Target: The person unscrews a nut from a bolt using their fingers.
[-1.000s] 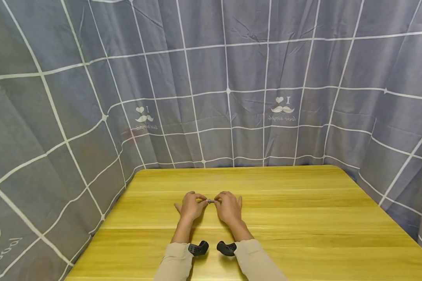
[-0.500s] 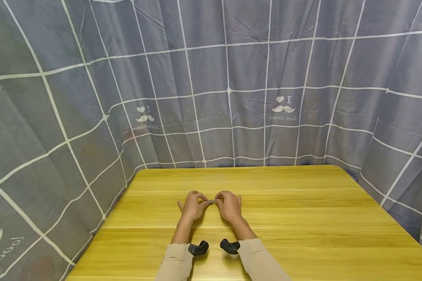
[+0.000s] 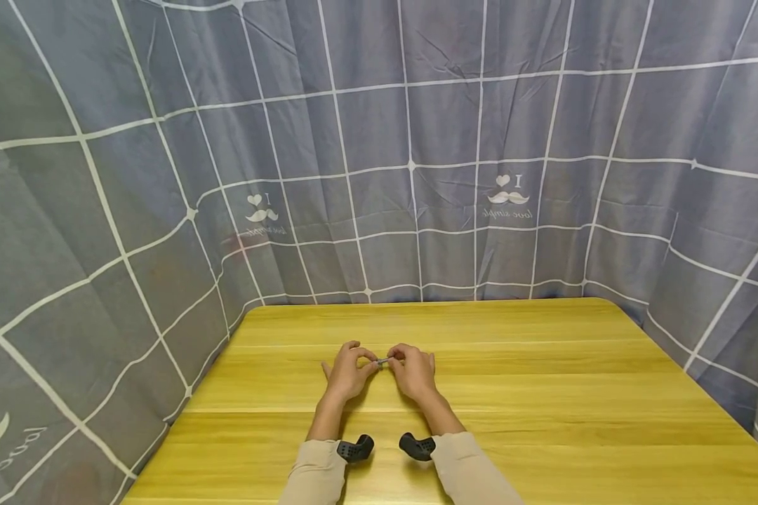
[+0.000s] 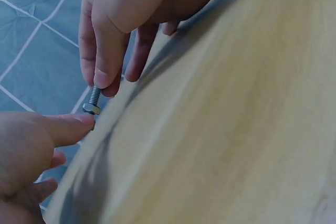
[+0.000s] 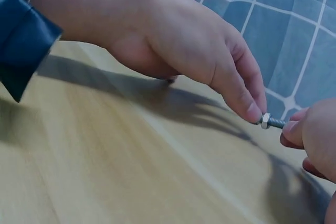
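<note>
Desk: How many pieces of metal are in hand?
Photographer: Two: one slim threaded bolt (image 5: 277, 123) and one hexagonal nut (image 5: 265, 121) around its shaft, both silvery, held between the fingertips over a table (image 3: 543, 393).

Desk: And the hands?
Photographer: Two, bare, facing each other. The left hand (image 3: 347, 374) pinches the end just beside the nut; the right hand (image 3: 413, 374) pinches the ridged, threaded end.

Desk: The setting?
Photographer: One yellow, wood-grained tabletop with rounded far corners, before soft grey curtain cloth (image 3: 455, 126) crossed by white lines. Two beige fabric sleeves (image 3: 316, 470) and two black, perforated wrist devices (image 3: 356, 449) frame the foreground.
</note>
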{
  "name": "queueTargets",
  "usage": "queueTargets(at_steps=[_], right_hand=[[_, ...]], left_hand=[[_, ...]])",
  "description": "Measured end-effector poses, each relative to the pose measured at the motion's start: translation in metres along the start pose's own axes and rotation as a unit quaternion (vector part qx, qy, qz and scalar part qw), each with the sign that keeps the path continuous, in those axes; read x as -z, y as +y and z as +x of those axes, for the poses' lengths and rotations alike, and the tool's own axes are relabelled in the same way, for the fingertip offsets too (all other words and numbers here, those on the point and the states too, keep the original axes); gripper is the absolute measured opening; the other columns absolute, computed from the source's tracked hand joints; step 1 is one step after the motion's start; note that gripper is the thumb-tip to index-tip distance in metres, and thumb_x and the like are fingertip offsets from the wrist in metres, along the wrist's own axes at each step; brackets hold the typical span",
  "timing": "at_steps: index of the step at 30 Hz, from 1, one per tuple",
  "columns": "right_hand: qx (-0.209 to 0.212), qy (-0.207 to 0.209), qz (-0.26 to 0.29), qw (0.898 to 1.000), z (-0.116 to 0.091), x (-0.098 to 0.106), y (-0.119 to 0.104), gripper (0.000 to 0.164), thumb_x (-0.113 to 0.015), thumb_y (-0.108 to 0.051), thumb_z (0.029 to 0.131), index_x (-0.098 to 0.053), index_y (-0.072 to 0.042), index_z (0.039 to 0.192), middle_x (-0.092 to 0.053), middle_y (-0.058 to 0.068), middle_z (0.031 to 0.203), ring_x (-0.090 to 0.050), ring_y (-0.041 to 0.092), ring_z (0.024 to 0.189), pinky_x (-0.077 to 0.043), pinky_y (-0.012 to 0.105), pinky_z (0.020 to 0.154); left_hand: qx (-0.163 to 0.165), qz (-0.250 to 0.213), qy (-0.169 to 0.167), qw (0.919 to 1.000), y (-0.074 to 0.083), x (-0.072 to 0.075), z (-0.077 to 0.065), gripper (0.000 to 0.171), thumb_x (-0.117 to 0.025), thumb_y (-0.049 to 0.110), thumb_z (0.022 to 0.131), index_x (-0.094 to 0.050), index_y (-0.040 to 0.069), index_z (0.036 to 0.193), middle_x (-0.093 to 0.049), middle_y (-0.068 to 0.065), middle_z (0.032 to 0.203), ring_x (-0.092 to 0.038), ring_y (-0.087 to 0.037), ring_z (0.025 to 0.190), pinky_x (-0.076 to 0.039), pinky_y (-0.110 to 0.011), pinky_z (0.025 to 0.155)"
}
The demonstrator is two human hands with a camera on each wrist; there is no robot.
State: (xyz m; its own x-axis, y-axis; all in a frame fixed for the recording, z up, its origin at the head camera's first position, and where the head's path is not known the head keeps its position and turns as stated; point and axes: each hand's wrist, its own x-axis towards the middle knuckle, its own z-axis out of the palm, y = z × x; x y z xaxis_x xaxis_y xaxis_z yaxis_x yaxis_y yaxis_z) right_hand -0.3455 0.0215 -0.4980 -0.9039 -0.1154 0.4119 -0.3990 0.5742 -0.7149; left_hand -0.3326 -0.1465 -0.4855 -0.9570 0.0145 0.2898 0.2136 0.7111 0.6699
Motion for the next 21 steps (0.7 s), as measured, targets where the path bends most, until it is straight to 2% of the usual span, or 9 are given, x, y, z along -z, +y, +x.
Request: queueTargets(at_steps=[4, 7, 10, 15, 21], right_hand=[[-0.013, 0.013, 0.030, 0.999, 0.003, 0.010, -0.002, 0.006, -0.074, -0.011, 0.098, -0.077, -0.008, 0.102, -0.076, 0.002, 0.095, -0.068, 0.033, 0.100, -0.042, 0.059, 0.095], [-0.028, 0.013, 0.065, 0.997, 0.005, 0.019, -0.006, 0.008, -0.072, -0.010, 0.099, -0.077, -0.006, 0.104, -0.075, 0.003, 0.096, -0.067, 0.035, 0.106, -0.048, 0.057, 0.093], [-0.032, 0.014, 0.093, 0.995, 0.005, 0.029, -0.009, 0.009, -0.071, -0.009, 0.099, -0.076, -0.006, 0.105, -0.075, 0.004, 0.098, -0.066, 0.035, 0.111, -0.049, 0.057, 0.094], [-0.006, 0.017, 0.108, 0.994, 0.007, 0.049, -0.015, 0.012, -0.070, -0.008, 0.100, -0.076, -0.003, 0.109, -0.075, 0.006, 0.103, -0.066, 0.036, 0.114, -0.050, 0.057, 0.096], [0.014, 0.028, 0.116, 0.993, 0.003, 0.076, -0.023, 0.010, -0.071, -0.008, 0.099, -0.076, -0.005, 0.107, -0.075, 0.005, 0.102, -0.066, 0.037, 0.114, -0.049, 0.061, 0.095]], left_hand=[[-0.026, -0.041, 0.002, 0.9988, 0.007, 0.001, 0.001, 0.008, -0.076, 0.017, 0.096, -0.077, 0.009, 0.098, -0.055, -0.024, 0.141, -0.049, -0.050, 0.131, -0.015, -0.084, 0.103], [-0.056, -0.093, -0.009, 0.9940, 0.012, 0.003, 0.002, 0.006, -0.072, 0.011, 0.099, -0.075, 0.005, 0.099, -0.056, -0.027, 0.136, -0.049, -0.051, 0.130, -0.034, -0.073, 0.104], [-0.075, -0.129, -0.025, 0.9885, 0.018, 0.006, 0.003, 0.007, -0.068, 0.010, 0.102, -0.072, 0.004, 0.101, -0.061, -0.023, 0.129, -0.052, -0.048, 0.127, -0.045, -0.063, 0.099], [-0.078, -0.134, -0.037, 0.9873, 0.040, 0.012, 0.003, 0.009, -0.063, 0.011, 0.105, -0.069, 0.005, 0.105, -0.069, -0.008, 0.109, -0.062, -0.035, 0.112, -0.048, -0.057, 0.095], [-0.104, -0.153, -0.048, 0.9815, 0.068, 0.019, 0.002, 0.008, -0.062, 0.008, 0.105, -0.067, 0.003, 0.108, -0.071, -0.009, 0.103, -0.068, -0.028, 0.101, -0.051, -0.052, 0.093]])
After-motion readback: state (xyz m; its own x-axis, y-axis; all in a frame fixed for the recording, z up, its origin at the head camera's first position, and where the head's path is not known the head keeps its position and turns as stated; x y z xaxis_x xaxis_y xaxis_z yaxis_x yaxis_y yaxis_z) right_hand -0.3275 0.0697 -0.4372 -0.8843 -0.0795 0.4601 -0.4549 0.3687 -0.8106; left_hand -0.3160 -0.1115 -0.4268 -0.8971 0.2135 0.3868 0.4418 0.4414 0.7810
